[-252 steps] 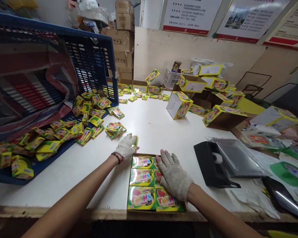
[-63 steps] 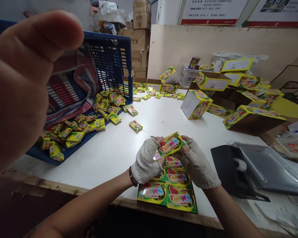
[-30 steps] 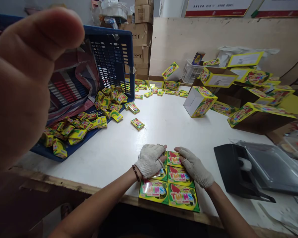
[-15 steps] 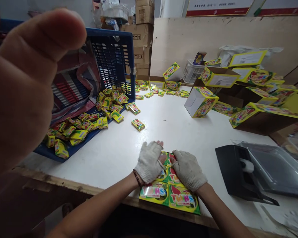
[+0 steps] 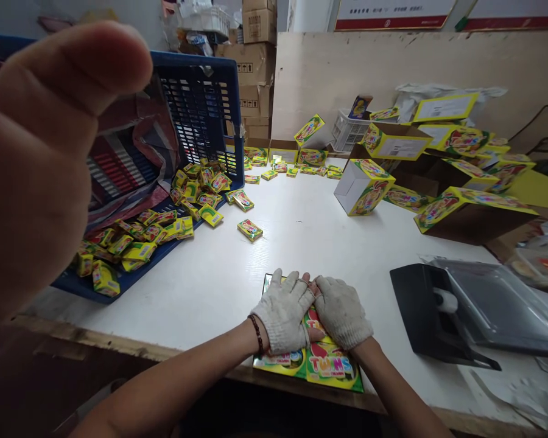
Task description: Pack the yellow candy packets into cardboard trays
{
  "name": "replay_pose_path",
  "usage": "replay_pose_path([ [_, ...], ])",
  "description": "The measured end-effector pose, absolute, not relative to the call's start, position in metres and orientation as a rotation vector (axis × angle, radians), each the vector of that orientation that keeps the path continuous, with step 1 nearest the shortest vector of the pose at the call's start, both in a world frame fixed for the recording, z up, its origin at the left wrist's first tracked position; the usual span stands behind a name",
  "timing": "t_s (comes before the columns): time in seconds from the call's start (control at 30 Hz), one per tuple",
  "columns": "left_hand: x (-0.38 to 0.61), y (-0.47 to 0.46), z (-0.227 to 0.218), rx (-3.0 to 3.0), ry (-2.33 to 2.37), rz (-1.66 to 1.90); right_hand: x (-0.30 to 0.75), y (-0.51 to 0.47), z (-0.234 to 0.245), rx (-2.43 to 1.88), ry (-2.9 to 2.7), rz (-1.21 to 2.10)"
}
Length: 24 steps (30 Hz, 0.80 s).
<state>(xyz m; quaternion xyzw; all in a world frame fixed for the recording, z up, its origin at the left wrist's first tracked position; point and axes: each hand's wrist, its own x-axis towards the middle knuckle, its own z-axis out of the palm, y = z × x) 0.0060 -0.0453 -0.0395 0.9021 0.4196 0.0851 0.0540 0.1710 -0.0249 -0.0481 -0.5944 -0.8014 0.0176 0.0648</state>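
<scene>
Left hand (image 5: 287, 311) and right hand (image 5: 342, 311) brought together since earlier frame | TWINS packs (image 5: 331, 367): lower centre, under both | grip: released, fingers laid flat | pressure best spread evenly, pack edges kept flush

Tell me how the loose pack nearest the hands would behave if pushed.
The pack likely slides easily: its face looks glossy and the table looks smooth. Lying flat, it seems unlikely to tip. Crisp edges suggest stiff card.
</scene>
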Motion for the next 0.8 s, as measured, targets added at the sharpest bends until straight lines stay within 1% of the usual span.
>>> replay_pose_path([
  [0.13, 0.008, -0.046, -0.04, 2.74, 1.265, 0.216, 0.172, -0.024, -0.045, -1.829, -2.408, 0.05],
  [0.23, 0.008, -0.046, -0.039, 2.753, 1.275, 0.275, 0.17, -0.025, -0.042, -1.85, -2.389, 0.053],
  [0.3, 0.01, -0.047, -0.039, 2.715, 1.375, 0.326, 0.168, -0.026, -0.043, -1.87, -2.372, 0.076],
  [0.4, 0.012, -0.049, -0.037, 2.627, 1.57, 0.338, 0.167, -0.027, -0.052, -1.841, -2.301, 0.179],
  [0.47, 0.012, -0.049, -0.036, 2.635, 1.572, 0.322, 0.176, -0.022, -0.059, -1.723, -2.154, 0.318],
  [0.53, 0.011, -0.048, -0.034, 2.677, 1.512, 0.327, 0.202, -0.01, -0.059, -1.647, -1.922, 0.382],
  [0.57, 0.01, -0.048, -0.034, 2.694, 1.494, 0.337, 0.223, -0.002, -0.054, -1.68, -1.795, 0.334],
  [0.6, 0.01, -0.047, -0.034, 2.706, 1.485, 0.349, 0.249, 0.005, -0.047, -1.75, -1.677, 0.255],
  [0.67, 0.009, -0.046, -0.034, 2.717, 1.479, 0.365, 0.307, 0.017, -0.025, -1.995, -1.459, -0.034],
  [0.7, 0.009, -0.045, -0.035, 2.716, 1.481, 0.367, 0.337, 0.02, -0.013, -2.075, -1.386, -0.093],
  [0.8, 0.009, -0.047, -0.035, 2.699, 1.488, 0.369, 0.409, 0.019, 0.007, -2.241, -1.329, -0.062],
])
